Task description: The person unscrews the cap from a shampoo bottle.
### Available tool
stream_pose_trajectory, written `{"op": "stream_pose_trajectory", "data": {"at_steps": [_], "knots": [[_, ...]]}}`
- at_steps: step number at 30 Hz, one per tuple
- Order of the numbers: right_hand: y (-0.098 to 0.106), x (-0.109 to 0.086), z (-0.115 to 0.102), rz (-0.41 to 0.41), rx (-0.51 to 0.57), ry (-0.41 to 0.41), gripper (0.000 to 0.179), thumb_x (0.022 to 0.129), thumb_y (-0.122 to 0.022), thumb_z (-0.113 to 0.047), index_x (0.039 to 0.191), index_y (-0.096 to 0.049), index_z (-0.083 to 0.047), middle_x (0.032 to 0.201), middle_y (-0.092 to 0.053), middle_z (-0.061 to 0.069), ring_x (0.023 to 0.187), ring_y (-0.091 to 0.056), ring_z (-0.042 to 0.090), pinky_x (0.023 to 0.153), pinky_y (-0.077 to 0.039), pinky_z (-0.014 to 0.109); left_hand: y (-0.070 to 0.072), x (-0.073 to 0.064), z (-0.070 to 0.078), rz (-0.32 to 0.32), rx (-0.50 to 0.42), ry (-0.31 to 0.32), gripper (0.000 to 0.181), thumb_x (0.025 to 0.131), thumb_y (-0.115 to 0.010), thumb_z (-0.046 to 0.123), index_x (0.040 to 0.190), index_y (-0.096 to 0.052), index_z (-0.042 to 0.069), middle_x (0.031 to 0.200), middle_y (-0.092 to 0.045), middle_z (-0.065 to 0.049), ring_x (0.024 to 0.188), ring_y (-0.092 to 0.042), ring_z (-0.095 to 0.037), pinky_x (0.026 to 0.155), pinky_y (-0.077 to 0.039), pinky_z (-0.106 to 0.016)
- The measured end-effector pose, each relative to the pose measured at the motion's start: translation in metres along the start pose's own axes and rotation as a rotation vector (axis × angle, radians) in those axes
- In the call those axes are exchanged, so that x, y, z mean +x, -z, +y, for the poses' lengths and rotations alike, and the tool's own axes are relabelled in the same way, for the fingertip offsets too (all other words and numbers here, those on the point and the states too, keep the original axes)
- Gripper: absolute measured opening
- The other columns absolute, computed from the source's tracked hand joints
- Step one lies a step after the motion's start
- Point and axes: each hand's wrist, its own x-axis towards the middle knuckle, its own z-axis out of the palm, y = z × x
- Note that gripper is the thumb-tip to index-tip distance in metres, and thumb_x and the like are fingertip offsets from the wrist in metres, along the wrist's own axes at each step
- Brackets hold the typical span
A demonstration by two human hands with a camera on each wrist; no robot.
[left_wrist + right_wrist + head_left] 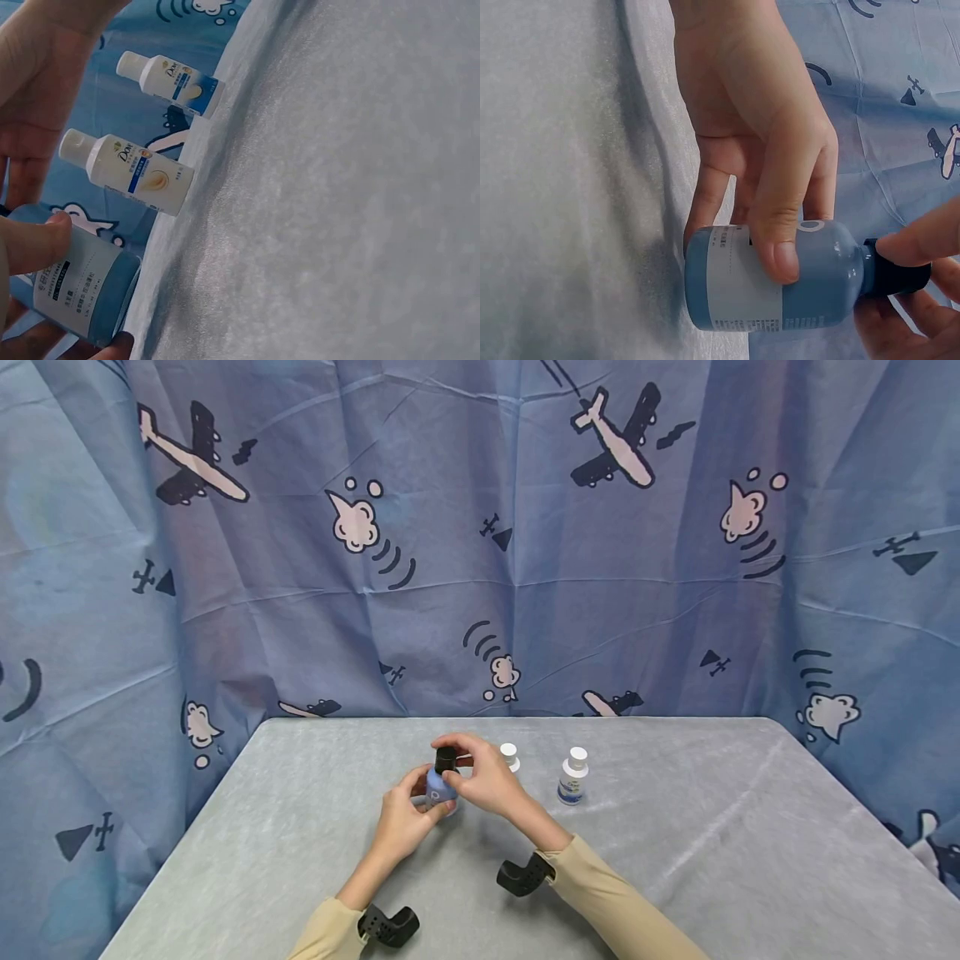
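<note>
The left grip [405,817] curls round the roughly upright blue bottle [821,281]; just above, the right grip [486,777] pinches its black cap [446,759]. Two white Dove bottles [139,174] stand past the right grip's right side. Cap-handling seems in hand, likely calling next for a steady bottle.
</note>
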Motion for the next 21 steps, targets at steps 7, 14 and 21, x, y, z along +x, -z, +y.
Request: {"op": "stream_pose_trajectory", "data": {"at_steps": [7, 14, 21], "knots": [[-0.0007, 0.0009, -0.0019, 0.015, 0.011, -0.069, 0.041, 0.081, -0.072, -0.004, 0.12, -0.061, -0.004, 0.115, -0.066, 0.011, 0.103, -0.065, 0.024, 0.089, -0.055, 0.032, -0.0008, 0.0007, 0.0019, 0.086, 0.057, -0.001, 0.059, 0.071, -0.085, 0.019, 0.122, -0.061, 0.001, 0.1, -0.071, -0.017, 0.095, -0.067, -0.029, 0.072, -0.059, -0.035], [-0.0024, 0.0013, -0.0063, 0.079, -0.012, -0.147, 0.04, 0.078, -0.079, -0.016, 0.114, -0.063, -0.007, 0.111, -0.066, 0.008, 0.096, -0.066, 0.021, 0.081, -0.057, 0.03, -0.0007, 0.0013, 0.0047, 0.175, 0.1, -0.017, 0.057, 0.066, -0.088, 0.02, 0.116, -0.065, 0.004, 0.096, -0.073, -0.014, 0.091, -0.068, -0.028, 0.074, -0.056, -0.042], [-0.0024, 0.0, -0.0083, 0.123, -0.048, -0.151, 0.031, 0.075, -0.081, -0.014, 0.103, -0.069, -0.008, 0.099, -0.065, 0.009, 0.08, -0.066, 0.017, 0.072, -0.056, 0.027, -0.0006, -0.0012, 0.0056, 0.17, 0.11, -0.031, 0.057, 0.066, -0.088, 0.019, 0.116, -0.065, 0.006, 0.099, -0.072, -0.014, 0.092, -0.068, -0.027, 0.076, -0.057, -0.042]]}}
